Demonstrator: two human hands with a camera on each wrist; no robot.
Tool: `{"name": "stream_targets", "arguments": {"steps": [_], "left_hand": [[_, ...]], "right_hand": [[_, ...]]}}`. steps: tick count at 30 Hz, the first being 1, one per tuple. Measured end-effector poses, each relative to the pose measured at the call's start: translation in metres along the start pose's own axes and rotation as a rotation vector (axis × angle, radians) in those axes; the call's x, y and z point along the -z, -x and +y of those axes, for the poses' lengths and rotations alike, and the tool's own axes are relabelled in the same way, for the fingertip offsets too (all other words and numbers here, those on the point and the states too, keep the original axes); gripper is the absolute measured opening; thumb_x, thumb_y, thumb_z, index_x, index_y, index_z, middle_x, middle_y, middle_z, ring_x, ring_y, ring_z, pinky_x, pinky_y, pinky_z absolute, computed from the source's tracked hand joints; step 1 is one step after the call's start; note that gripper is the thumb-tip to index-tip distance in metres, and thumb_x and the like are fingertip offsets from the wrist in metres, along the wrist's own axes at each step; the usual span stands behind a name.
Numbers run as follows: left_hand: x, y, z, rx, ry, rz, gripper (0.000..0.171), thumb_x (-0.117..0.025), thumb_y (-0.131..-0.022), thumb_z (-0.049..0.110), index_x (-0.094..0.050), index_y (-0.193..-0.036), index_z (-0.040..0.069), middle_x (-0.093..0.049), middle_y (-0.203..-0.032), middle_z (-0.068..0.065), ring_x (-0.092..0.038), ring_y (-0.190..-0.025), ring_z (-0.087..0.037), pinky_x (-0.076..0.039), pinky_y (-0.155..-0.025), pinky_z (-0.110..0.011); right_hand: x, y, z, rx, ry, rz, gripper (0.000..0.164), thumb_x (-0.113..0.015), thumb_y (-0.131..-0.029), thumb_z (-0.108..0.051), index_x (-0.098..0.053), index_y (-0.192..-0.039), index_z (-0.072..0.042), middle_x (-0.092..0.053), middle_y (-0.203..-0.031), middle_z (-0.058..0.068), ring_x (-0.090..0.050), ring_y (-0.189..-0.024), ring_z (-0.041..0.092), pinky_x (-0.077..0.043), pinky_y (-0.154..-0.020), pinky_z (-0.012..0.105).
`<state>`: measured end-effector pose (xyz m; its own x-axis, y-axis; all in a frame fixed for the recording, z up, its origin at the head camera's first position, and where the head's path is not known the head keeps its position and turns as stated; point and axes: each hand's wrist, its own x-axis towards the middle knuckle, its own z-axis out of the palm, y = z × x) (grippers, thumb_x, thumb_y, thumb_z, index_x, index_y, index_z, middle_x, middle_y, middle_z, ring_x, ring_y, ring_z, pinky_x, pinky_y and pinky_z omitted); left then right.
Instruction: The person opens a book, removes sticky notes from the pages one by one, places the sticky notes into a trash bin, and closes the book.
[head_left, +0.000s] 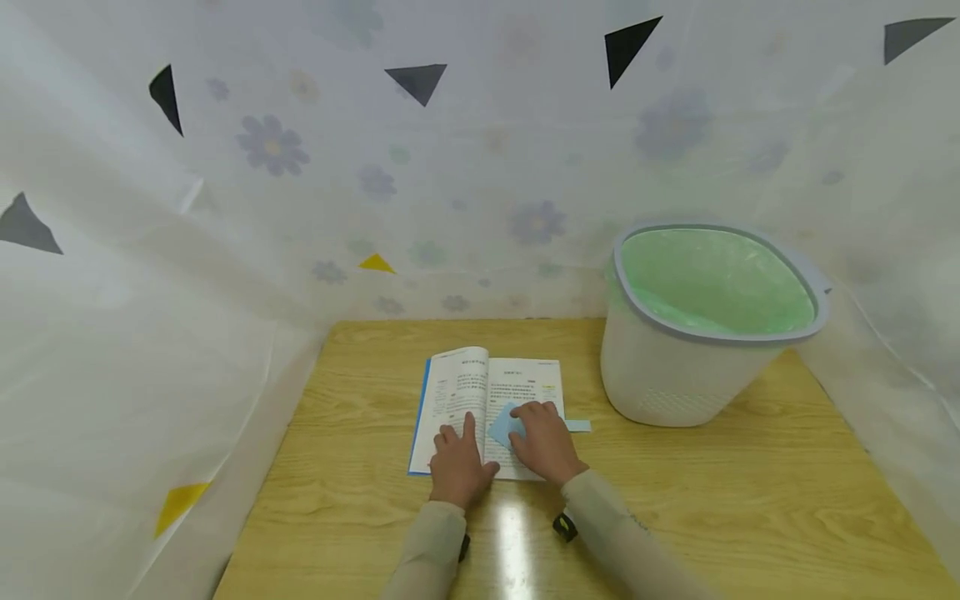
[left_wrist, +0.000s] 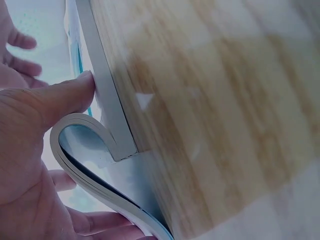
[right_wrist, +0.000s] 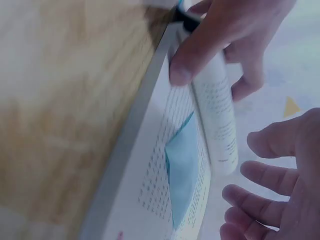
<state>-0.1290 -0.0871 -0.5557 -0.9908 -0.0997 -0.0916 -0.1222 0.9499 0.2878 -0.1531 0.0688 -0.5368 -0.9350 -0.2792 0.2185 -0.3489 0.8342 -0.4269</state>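
Note:
An open book [head_left: 459, 379] with printed pages and a blue cover lies on the wooden table. My left hand [head_left: 456, 468] rests across its left page, fingers spread. Its thumb [left_wrist: 70, 100] presses near the book's bottom edge beside the fold, where the left-hand pages curve up. A folded light-blue piece of paper [right_wrist: 184, 165] lies on the right page. Close over that paper is my right hand [head_left: 546, 442], fingers loosely bent; in the right wrist view its fingertips stand apart from the paper. A light-blue strip [head_left: 578, 426] sticks out past the book's right edge.
Behind and to the right stands a white basket [head_left: 667, 375] with a grey rim and a green inside. The wooden table [head_left: 360, 400] is bordered by white sheeting [head_left: 465, 192] with flowers and triangles.

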Motion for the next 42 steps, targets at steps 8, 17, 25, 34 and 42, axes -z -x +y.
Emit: {"name": "stream_targets", "arguments": {"steps": [8,17,25,34,42], "left_hand": [[-0.005,0.0,0.004,0.008,0.033,-0.025,0.096,-0.083,-0.074,0.05,-0.037,-0.151,0.016,-0.047,-0.13,-0.029,-0.05,-0.115,-0.04,-0.054,-0.071,-0.053],[-0.003,0.002,0.006,0.026,0.04,-0.012,0.095,-0.084,-0.073,0.048,-0.038,-0.151,0.017,-0.047,-0.13,-0.028,-0.051,-0.114,-0.04,-0.054,-0.07,-0.053],[-0.002,0.001,0.004,0.022,0.018,-0.002,0.095,-0.082,-0.074,0.049,-0.037,-0.152,0.017,-0.047,-0.128,-0.027,-0.051,-0.111,-0.037,-0.054,-0.068,-0.05],[0.003,0.0,0.004,0.023,0.035,0.002,0.096,-0.083,-0.075,0.047,-0.037,-0.152,0.016,-0.046,-0.131,-0.029,-0.051,-0.113,-0.039,-0.054,-0.069,-0.051],[0.001,0.001,0.002,0.014,0.029,0.008,0.096,-0.082,-0.075,0.048,-0.036,-0.153,0.015,-0.046,-0.126,-0.028,-0.05,-0.113,-0.038,-0.053,-0.067,-0.05]], "right_hand": [[-0.013,-0.029,0.011,-0.14,0.164,-0.148,0.043,-0.07,-0.089,-0.029,-0.066,-0.124,-0.006,-0.067,-0.121,0.016,-0.057,-0.107,0.034,-0.051,-0.088,0.05],[-0.028,-0.037,0.014,-0.231,0.206,-0.273,0.075,-0.079,-0.077,-0.05,-0.059,-0.13,-0.001,-0.056,-0.126,0.018,-0.048,-0.115,0.036,-0.044,-0.093,0.056],[-0.024,-0.042,0.01,-0.275,0.149,-0.285,0.071,-0.084,-0.074,-0.047,-0.061,-0.125,-0.003,-0.058,-0.118,0.017,-0.049,-0.111,0.034,-0.044,-0.093,0.056],[-0.025,-0.041,0.007,-0.273,0.08,-0.238,0.06,-0.085,-0.074,-0.039,-0.062,-0.121,-0.009,-0.058,-0.122,0.015,-0.054,-0.111,0.033,-0.042,-0.093,0.058],[-0.025,-0.041,0.009,-0.224,0.082,-0.226,0.054,-0.077,-0.083,-0.025,-0.059,-0.132,-0.011,-0.061,-0.125,0.016,-0.059,-0.111,0.034,-0.045,-0.091,0.058]]}}
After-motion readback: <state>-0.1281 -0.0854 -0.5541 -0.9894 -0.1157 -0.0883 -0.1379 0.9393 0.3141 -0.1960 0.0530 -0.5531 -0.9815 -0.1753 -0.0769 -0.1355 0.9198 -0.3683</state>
